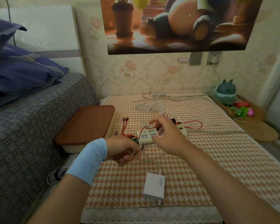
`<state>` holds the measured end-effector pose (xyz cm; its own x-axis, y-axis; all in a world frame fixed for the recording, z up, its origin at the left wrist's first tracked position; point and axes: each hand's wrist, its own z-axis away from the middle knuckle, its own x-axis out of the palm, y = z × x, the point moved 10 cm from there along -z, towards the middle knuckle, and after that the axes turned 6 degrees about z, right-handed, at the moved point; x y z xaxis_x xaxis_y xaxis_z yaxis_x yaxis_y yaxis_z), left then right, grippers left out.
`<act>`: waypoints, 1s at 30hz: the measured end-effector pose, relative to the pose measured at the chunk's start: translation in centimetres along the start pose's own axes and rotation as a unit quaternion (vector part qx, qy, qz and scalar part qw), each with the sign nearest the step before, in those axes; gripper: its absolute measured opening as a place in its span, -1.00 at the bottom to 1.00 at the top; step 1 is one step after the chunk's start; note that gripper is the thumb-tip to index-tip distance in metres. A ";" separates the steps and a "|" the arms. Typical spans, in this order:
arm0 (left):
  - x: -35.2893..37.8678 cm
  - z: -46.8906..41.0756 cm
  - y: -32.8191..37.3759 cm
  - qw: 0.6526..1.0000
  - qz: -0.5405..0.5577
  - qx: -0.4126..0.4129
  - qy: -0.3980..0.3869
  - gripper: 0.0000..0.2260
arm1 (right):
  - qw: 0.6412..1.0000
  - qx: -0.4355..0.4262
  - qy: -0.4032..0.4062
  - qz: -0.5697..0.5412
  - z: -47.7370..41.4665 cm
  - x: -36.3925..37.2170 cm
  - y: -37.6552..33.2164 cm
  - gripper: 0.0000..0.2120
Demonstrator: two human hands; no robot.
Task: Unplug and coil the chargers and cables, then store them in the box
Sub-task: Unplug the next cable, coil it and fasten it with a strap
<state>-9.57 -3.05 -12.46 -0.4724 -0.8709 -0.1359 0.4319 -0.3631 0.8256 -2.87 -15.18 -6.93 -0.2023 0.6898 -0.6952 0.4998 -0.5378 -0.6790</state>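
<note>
A white GaN charger [154, 185] lies unplugged near the front of the checked table, its thin white cable [153, 159] running up to my hands. My left hand [123, 149] grips that white cable in curled fingers just left of the cream power strip [145, 135]. My right hand [165, 135] hovers over the strip and pinches a strand of white cable between thumb and fingertips. Red cables [125, 126] trail beside the strip, and more white cables [152, 105] lie tangled behind it. The box [86, 126], with a brown lid shut, sits at the table's left edge.
A bed with a patterned cover [31, 118] and blue pillows stands on the left. A teal toy [225, 92] and small colourful items lie at the far right corner. A wall socket [213, 59] has a white plug in it. Coiled cable [55, 175] lies on the floor.
</note>
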 end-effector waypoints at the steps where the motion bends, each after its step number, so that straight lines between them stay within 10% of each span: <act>1: 0.5 0.1 -0.2 1.000 -0.012 -0.006 -0.015 -0.68 | 0.998 -0.030 -0.029 0.042 0.0 1.0 -0.6 -0.57; 11: -2.2 0.9 0.5 0.985 -0.131 0.007 0.109 -0.44 | 0.987 -0.041 -0.041 0.151 -1.0 3.8 0.2 -0.82; 18: -5.5 1.7 -0.5 0.957 -0.203 -0.030 0.208 -0.74 | 0.984 -0.003 -0.099 0.147 -3.0 6.3 0.6 -0.67; 24: -5.7 0.5 -3.8 0.974 -0.162 -0.061 0.144 -0.76 | 0.986 -0.031 -0.041 0.161 -7.0 5.4 -1.3 -0.71; 30: -6.1 -1.0 -3.4 0.976 -0.169 -0.043 0.127 -0.57 | 0.893 -0.034 -0.222 0.389 -9.8 10.3 0.6 -0.66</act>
<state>-7.38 3.14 -14.94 -0.3972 -0.7471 -0.5330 0.3531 -0.6605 0.6626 3.56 -3.70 -12.15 -0.0781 -0.1483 -0.9859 0.6811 -0.7300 0.0559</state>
